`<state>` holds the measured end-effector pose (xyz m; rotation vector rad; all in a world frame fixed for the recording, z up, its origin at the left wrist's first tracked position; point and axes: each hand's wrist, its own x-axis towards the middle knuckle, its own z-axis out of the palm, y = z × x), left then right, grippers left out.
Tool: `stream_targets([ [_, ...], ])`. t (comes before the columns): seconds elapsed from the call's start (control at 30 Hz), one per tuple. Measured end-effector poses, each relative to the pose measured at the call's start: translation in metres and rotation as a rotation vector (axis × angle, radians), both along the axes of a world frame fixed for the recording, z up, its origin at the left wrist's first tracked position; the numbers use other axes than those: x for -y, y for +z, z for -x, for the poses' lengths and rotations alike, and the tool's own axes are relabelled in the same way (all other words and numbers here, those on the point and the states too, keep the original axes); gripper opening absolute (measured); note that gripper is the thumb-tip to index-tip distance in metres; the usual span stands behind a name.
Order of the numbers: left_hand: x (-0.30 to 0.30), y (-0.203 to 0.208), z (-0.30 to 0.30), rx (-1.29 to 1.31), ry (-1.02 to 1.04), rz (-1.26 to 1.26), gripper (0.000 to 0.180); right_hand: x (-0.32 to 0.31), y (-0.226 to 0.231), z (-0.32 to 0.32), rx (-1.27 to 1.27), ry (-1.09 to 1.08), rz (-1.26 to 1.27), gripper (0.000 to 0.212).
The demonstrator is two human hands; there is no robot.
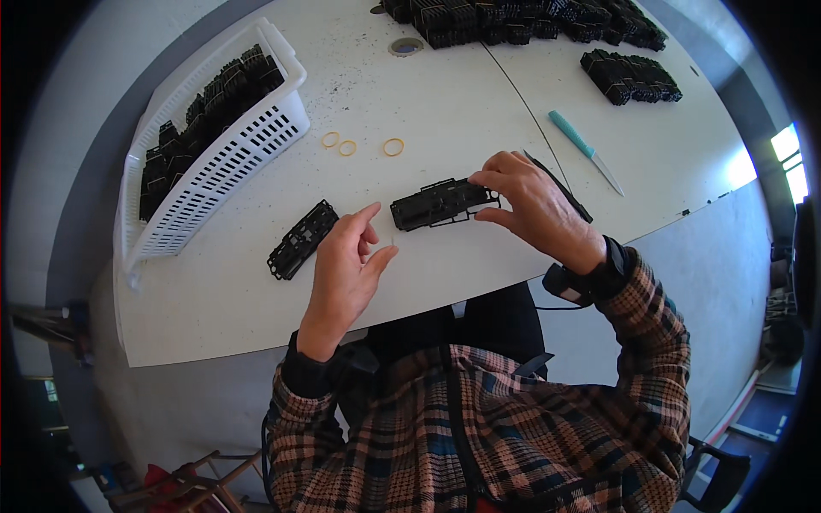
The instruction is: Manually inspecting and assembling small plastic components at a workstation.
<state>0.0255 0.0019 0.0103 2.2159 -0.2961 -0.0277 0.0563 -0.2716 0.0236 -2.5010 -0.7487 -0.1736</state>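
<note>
Between my hands lies a flat black plastic frame piece (436, 203) with thin rails along its edges. My right hand (539, 205) grips its right end, thumb below and fingers above. Facing its left end, my left hand (344, 269) is open, the thumb and fingers apart and holding nothing. A second black frame piece (302, 241) rests on the table just left of that hand, tilted. Past my right hand lies a long dark strip-like piece (560, 185), partly covered by the hand.
A white slotted plastic basket (231, 158) full of black pieces stands at the left. Yellow rubber bands (385, 148) lie beyond my hands. A knife (571, 132) with a turquoise handle is at the right. Banded black bundles (631, 79) and further stacks (513, 21) sit at the far side.
</note>
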Motion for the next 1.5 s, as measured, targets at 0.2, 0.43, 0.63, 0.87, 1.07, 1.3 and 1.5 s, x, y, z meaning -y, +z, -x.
stream_targets([
  [0.2,0.009,-0.004,-0.016,-0.018,-0.031,-0.055,0.057,-0.003,-0.008,-0.016,-0.018,0.02,0.056,0.042],
  [0.43,0.013,-0.015,-0.029,-0.049,-0.046,-0.123,0.056,-0.005,-0.012,-0.021,-0.053,0.021,0.073,0.042],
  [0.63,0.015,-0.019,-0.035,-0.025,-0.072,-0.114,0.051,-0.006,-0.013,-0.023,-0.069,0.027,0.08,0.041],
  [0.87,0.015,-0.023,-0.038,-0.024,-0.07,-0.097,0.046,-0.009,-0.013,-0.025,-0.071,0.032,0.1,0.041],
  [1.07,0.016,-0.023,-0.042,-0.002,-0.071,-0.105,0.043,-0.01,-0.011,-0.027,-0.082,0.023,0.108,0.04],
  [1.3,0.018,-0.019,-0.043,0.006,-0.086,-0.137,0.037,-0.01,-0.013,-0.029,-0.11,0.032,0.125,0.04],
  [1.5,0.017,-0.016,-0.045,0.014,-0.1,-0.172,0.033,-0.01,-0.014,-0.039,-0.174,0.064,0.158,0.039],
])
